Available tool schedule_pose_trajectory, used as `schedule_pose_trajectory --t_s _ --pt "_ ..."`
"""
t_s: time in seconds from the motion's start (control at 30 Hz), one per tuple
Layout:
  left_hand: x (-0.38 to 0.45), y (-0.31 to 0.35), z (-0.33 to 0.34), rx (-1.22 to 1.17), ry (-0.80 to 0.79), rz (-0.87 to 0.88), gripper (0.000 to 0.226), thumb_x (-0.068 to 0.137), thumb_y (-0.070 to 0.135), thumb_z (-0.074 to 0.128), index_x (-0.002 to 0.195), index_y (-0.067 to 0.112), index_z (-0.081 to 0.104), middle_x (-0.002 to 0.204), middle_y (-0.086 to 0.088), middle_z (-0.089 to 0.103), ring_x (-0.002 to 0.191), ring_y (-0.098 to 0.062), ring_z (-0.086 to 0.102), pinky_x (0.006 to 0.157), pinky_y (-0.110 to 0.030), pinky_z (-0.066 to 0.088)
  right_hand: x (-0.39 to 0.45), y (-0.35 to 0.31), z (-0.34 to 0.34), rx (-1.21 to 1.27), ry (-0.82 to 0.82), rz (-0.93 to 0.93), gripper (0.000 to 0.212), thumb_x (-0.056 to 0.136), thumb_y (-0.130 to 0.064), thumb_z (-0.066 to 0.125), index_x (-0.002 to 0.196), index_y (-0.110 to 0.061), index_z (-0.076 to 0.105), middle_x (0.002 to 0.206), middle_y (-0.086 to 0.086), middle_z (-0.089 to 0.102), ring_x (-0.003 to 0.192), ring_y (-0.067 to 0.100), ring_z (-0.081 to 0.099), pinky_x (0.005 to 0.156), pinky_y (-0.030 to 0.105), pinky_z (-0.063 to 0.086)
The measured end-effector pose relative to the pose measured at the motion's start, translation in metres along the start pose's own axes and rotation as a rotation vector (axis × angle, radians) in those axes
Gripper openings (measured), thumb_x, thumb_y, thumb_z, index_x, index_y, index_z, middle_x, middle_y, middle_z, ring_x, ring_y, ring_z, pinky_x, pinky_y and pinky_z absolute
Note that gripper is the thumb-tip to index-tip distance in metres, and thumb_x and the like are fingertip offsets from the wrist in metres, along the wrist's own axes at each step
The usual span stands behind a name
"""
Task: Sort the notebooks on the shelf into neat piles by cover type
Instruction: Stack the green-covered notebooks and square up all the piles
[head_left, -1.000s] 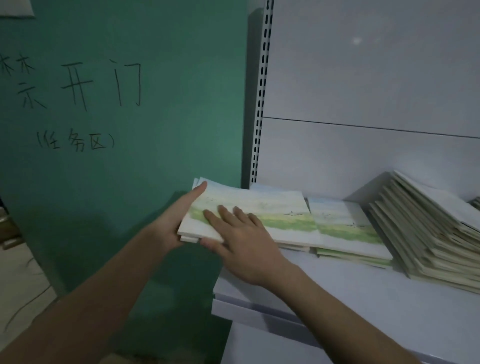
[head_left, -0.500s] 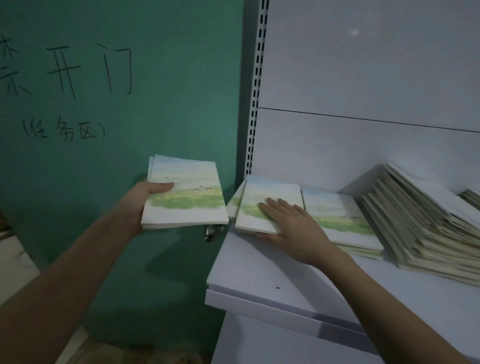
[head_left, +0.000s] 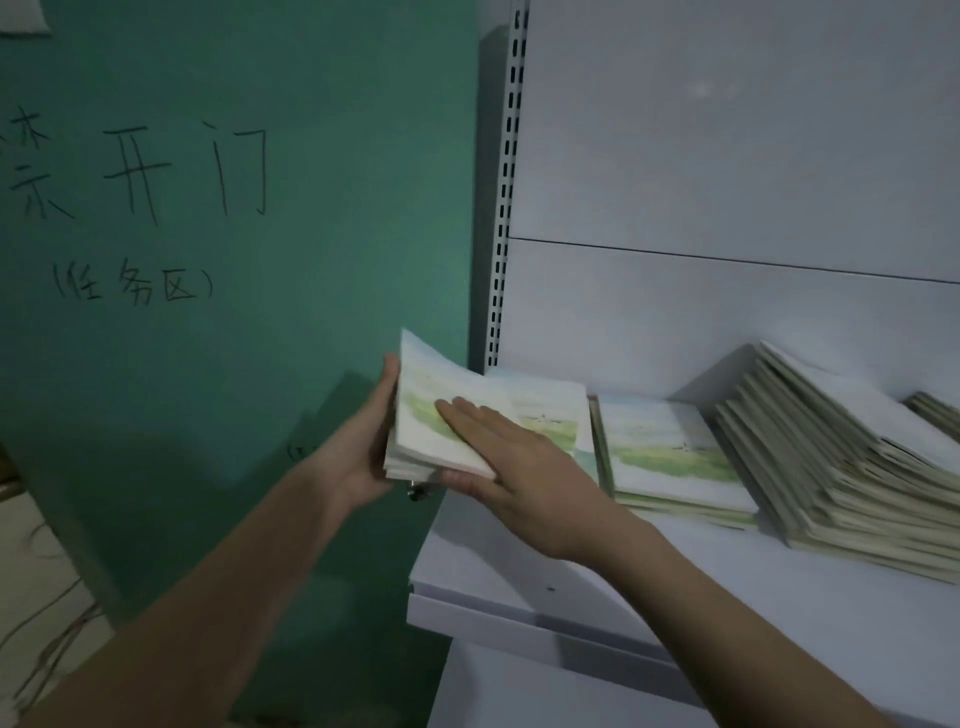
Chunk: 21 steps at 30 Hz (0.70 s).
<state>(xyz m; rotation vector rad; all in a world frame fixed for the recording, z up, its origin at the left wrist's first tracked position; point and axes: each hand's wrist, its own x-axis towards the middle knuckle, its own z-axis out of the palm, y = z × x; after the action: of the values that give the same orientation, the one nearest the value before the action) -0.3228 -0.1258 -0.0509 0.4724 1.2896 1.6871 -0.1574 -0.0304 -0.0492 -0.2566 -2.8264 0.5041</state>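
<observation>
White shelving (head_left: 519, 577) fills the right half of the frame, beside a green wall (head_left: 311, 182) with black handwritten characters on the left. At centre, the left hand (head_left: 363, 447) cups the left edge of a small stack of notebooks (head_left: 498, 415), fingers curled around and under it, thumb at the upper corner. This stack has meadow-and-sky covers and hangs partly past the shelf's left end, its left side tilted upward; its long axis runs left to right across the frame. The right hand (head_left: 519, 462) lies flat on the top cover, fingers straight and together, pointing toward the upper left, thumb against the stack's near edge. Just right of it, a second pile (head_left: 670, 457) with the same meadow cover lies flat on the shelf, long axis running from near to far. Further right, a taller, slumped pile of pale-covered notebooks (head_left: 852, 467) leans against the back panel (head_left: 727, 156), its edges fanned out unevenly. More notebooks (head_left: 935, 408) show at the right edge.
</observation>
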Motion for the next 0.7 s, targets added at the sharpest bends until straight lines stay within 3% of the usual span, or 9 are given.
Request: schedule_pose_trajectory --t_s 0.1,0.17,0.23,0.33,0.4,0.47,0.57,0.7 --pt "0.001 0.000 0.019 -0.010 -0.048 0.019 0.067 0.090 0.072 0.034 0.116 0.018 0.066 0.108 -0.013 0.073 0.093 -0.030 0.072 0.075 -0.041 0.059 -0.003 0.003 0.000 -0.085 -0.061 0.030 0.078 0.088 -0.070 0.028 0.153 -0.039 -0.004 0.161 -0.015 -0.006 0.148 0.009 -0.004 0.121 0.040 0.005" --pt "0.005 -0.001 0.030 -0.008 -0.045 0.039 0.062 0.091 0.067 0.042 0.117 0.017 0.067 0.110 -0.014 0.072 0.099 -0.034 0.070 0.088 -0.047 0.054 -0.007 0.009 -0.008 -0.094 -0.055 0.051 0.080 0.083 -0.074 0.019 0.153 -0.040 -0.001 0.160 -0.015 -0.006 0.148 0.007 -0.006 0.122 0.042 0.003" --pt "0.008 -0.002 0.043 -0.011 -0.034 0.035 0.046 0.092 0.046 0.054 0.118 0.010 0.066 0.103 -0.014 0.073 0.090 -0.033 0.070 0.085 -0.044 0.054 -0.012 0.015 -0.019 -0.084 -0.040 0.079 0.079 0.082 -0.074 0.012 0.153 -0.040 0.006 0.161 -0.015 -0.001 0.148 0.007 -0.003 0.121 0.041 0.003" --pt "0.016 -0.005 0.062 0.005 -0.057 0.017 0.031 0.089 0.019 0.054 0.114 0.004 0.063 0.089 -0.014 0.072 0.073 -0.027 0.069 0.071 -0.037 0.054 -0.020 0.026 -0.033 0.099 0.091 0.165 0.064 0.093 -0.064 0.021 0.151 -0.037 0.025 0.160 -0.014 0.016 0.147 0.006 0.007 0.120 0.037 0.008" --pt "0.020 -0.007 0.077 -0.004 -0.064 0.012 0.029 0.089 0.016 0.054 0.114 0.005 0.063 0.092 -0.015 0.073 0.075 -0.028 0.070 0.073 -0.037 0.054 -0.028 0.042 -0.040 0.202 0.374 0.283 0.053 0.098 -0.054 0.033 0.146 -0.032 0.038 0.154 -0.011 0.033 0.142 0.008 0.024 0.114 0.032 0.022" --pt "0.023 -0.012 0.090 -0.006 -0.066 0.012 0.026 0.091 0.016 0.053 0.113 0.007 0.063 0.095 -0.014 0.074 0.077 -0.028 0.071 0.071 -0.036 0.055 -0.041 0.058 -0.043 0.433 0.591 0.456 0.045 0.098 -0.046 0.045 0.139 -0.030 0.045 0.140 -0.008 0.046 0.125 0.008 0.044 0.103 0.031 0.036" --pt "0.028 -0.024 0.109 0.017 -0.081 -0.006 0.025 0.091 0.016 0.057 0.114 0.009 0.064 0.100 -0.012 0.074 0.079 -0.027 0.072 0.068 -0.034 0.058 -0.061 0.083 -0.031 0.919 0.596 0.589 0.034 0.094 -0.024 0.054 0.128 -0.027 0.051 0.123 -0.001 0.060 0.106 0.015 0.061 0.093 0.042 0.052" --pt "0.049 -0.043 0.138 0.158 -0.007 0.059 0.034 0.088 0.010 0.065 0.122 0.007 0.058 0.106 -0.013 0.073 0.090 -0.030 0.072 0.066 -0.038 0.060 -0.080 0.112 -0.022 0.978 0.755 0.627 0.034 0.088 -0.004 0.051 0.116 -0.021 0.059 0.108 0.001 0.070 0.096 0.016 0.068 0.079 0.031 0.056"
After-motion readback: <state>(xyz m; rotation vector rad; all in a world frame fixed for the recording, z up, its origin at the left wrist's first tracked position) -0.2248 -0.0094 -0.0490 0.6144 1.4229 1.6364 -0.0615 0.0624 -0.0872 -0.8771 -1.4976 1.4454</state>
